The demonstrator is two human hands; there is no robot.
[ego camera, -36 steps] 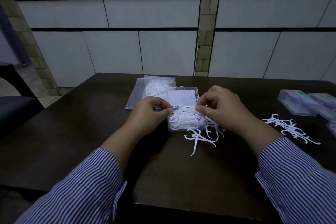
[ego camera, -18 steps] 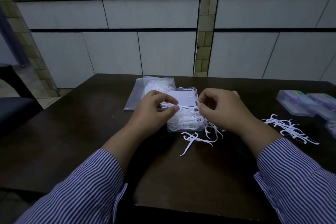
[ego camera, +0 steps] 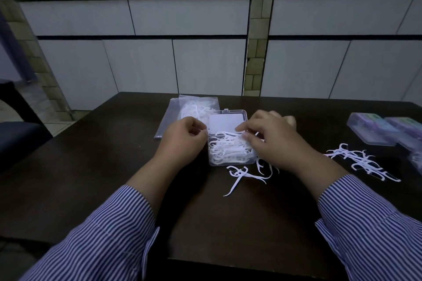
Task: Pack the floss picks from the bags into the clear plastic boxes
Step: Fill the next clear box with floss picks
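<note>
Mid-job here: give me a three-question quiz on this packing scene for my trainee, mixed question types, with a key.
1. True or false: the open clear box in front of the person is empty.
2. Multiple choice: the bag of floss picks lies (A) behind the open box, towards the wall, (B) at the table's near edge, (C) on the closed boxes.
3. Fill in: the closed boxes stand on the table's ___ side, with a loose pile of picks in front of them.

Key: 1 false, it holds many white picks, which the right hand touches; the left hand is beside the box. 2 A. 3 right.
</note>
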